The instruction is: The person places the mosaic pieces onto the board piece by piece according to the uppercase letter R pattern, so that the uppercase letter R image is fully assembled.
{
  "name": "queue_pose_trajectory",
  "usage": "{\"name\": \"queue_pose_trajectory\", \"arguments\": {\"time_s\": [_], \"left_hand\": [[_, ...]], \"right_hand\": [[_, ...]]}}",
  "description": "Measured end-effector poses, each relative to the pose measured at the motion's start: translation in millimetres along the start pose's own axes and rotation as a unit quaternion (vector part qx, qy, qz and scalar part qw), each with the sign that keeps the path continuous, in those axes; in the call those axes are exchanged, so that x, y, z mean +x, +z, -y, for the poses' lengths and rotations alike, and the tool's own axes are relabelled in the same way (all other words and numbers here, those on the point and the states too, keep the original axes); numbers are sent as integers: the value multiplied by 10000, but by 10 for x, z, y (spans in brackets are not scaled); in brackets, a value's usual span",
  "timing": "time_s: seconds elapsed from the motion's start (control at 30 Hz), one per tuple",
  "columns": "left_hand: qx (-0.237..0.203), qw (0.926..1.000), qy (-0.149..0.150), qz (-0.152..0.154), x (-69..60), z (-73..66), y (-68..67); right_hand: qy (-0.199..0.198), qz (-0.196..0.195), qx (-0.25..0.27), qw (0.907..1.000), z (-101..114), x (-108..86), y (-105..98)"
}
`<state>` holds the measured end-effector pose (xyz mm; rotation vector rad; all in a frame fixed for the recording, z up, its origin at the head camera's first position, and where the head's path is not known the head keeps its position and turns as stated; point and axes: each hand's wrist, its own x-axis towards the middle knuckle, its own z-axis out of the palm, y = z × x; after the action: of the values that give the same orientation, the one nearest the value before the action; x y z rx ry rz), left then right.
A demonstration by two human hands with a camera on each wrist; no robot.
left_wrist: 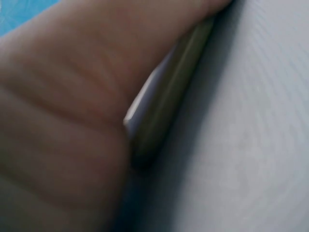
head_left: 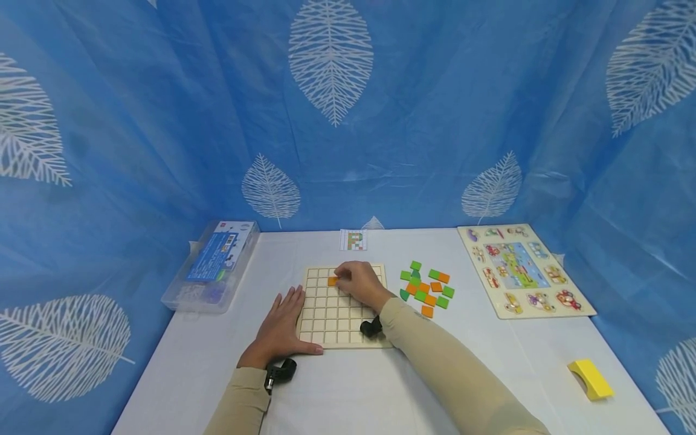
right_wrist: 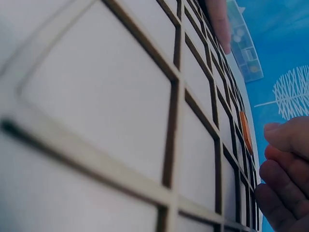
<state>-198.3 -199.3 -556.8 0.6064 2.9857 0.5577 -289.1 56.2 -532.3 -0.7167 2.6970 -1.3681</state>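
Note:
A pale wooden grid board [head_left: 326, 314] lies on the white table, with an orange square tile [head_left: 332, 281] in a cell near its far side. My right hand [head_left: 360, 284] is over the board, its fingertips at the tile's right edge. In the right wrist view its fingers [right_wrist: 285, 179] are curled, and a gap shows between thumb and orange tile [right_wrist: 246, 133]. Whether anything is between the fingertips is hidden. My left hand [head_left: 281, 323] rests along the board's left edge with fingers extended and the thumb along the near edge. The left wrist view is blurred.
Several green and orange tiles [head_left: 424, 289] lie loose right of the board. Beyond it is a small pattern card [head_left: 353, 240]. A clear plastic box [head_left: 212, 266] stands at far left, a wooden picture puzzle [head_left: 524, 272] at far right. A yellow arched block [head_left: 591, 380] lies near right.

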Motion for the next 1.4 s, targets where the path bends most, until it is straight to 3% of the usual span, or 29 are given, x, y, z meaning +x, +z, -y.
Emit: {"name": "queue_pose_trajectory", "arguments": {"time_s": [0.3,0.8,1.03,1.4], "left_hand": [[-34,10000,36,11,-6,-1,-6],[12,10000,16,69,-7,3,-6],[-6,10000,27,49,2,-1,-4],[6,10000,62,26,0,7,2]], "right_hand": [[-83,-188,-132,9997,-74,-7,-114],[104,-341,-226,9991,-191,-36,-299],[115,-458,-182,9987,-297,-75,-469],[397,-595,-587,9957,-419,-100,-737]]}}
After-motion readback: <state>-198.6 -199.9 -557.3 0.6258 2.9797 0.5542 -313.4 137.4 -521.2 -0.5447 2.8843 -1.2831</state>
